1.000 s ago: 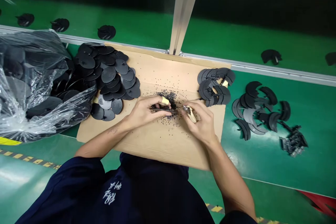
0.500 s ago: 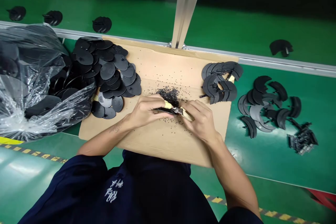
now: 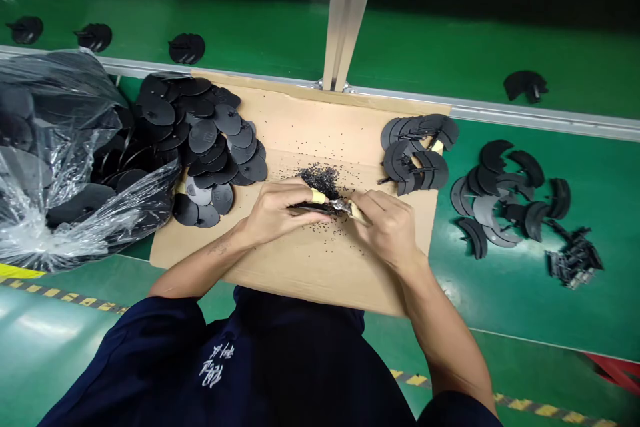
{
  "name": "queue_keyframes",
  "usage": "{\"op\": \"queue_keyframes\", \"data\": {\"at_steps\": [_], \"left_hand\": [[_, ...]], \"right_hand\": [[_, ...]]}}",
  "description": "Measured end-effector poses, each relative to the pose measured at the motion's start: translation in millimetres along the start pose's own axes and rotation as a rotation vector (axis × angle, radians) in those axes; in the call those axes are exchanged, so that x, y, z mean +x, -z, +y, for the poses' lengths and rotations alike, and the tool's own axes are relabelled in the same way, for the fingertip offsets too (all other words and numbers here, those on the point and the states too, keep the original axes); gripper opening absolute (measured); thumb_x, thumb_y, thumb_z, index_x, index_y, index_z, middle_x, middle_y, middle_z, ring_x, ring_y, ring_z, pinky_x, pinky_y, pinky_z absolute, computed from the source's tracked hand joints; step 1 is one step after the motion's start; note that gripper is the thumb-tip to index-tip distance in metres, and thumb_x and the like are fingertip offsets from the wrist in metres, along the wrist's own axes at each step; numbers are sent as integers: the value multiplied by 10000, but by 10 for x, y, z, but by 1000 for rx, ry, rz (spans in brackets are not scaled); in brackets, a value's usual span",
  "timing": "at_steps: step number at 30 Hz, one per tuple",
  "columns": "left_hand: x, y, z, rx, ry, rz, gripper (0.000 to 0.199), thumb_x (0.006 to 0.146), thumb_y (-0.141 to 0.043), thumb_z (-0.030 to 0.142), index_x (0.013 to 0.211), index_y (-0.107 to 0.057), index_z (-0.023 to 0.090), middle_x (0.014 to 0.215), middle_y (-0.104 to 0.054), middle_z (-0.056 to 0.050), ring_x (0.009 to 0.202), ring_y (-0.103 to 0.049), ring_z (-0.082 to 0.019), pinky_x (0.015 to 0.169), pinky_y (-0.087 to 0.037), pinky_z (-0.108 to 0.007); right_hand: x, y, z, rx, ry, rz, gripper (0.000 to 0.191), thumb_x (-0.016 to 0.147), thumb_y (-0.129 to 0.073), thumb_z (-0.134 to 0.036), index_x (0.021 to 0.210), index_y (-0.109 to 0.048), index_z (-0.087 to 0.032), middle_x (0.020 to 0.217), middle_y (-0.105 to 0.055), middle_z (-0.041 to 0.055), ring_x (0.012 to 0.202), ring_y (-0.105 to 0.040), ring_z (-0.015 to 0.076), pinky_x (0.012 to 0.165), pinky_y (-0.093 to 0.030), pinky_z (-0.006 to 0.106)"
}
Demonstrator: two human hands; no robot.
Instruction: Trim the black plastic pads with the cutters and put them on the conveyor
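Left grip (image 3: pixel 280 209) pinches a black part (image 3: pixel 314 207); right grip (image 3: pixel 387 223) holds pliers (image 3: pixel 342 206) at its end. Trimming appears in hand; next move likely calls for steadiness.

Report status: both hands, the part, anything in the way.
Left hand grips black part. Right hand grips pliers, tips at the part. Black bits litter the cardboard around; no blockage visible.

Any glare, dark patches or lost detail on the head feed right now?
Head view: white glare streaks the plastic bag; pale sheen on the floor at lower left; top background nearly black; the black piece in the left grip shows little contrast; the tool in the right grip has a tip too small to read clearly.
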State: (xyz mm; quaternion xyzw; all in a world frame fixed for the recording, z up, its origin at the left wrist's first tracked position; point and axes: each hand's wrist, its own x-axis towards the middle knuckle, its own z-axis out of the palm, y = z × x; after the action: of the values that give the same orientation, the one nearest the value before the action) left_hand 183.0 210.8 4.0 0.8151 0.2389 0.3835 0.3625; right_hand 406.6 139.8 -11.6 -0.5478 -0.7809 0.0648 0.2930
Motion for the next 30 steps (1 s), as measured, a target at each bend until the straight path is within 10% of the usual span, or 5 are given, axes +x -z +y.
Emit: {"op": "queue_keyframes", "data": {"at_steps": [10,19,30], "left_hand": [[13,-55,-65,461,-115,30,195,868,-779,377,948,-740,203,914,-766,-52,856,-622,-186,769,-476,-336],[4,-104,-60,-85,205,191,163,913,-730,327,946,-725,167,883,-748,-32,798,-695,-123,701,-572,-238],[-3,14,23,530,-66,-220,274,951,-507,31,1109,-678,175,1055,-715,-86,954,-660,-200,825,-580,-360]], "right_hand": [[53,92,-33,-214,-2,-71,188,909,-572,-149,1059,-679,-189,862,-713,87,807,-582,243,719,-426,373],[38,5,-109,435,-223,13,199,942,-668,-360,1075,-672,-212,949,-726,44,771,-641,181,677,-492,319],[26,57,-102,199,92,19,135,973,-544,-178,1024,-668,-194,847,-703,57,759,-601,182,676,-442,330]]}}
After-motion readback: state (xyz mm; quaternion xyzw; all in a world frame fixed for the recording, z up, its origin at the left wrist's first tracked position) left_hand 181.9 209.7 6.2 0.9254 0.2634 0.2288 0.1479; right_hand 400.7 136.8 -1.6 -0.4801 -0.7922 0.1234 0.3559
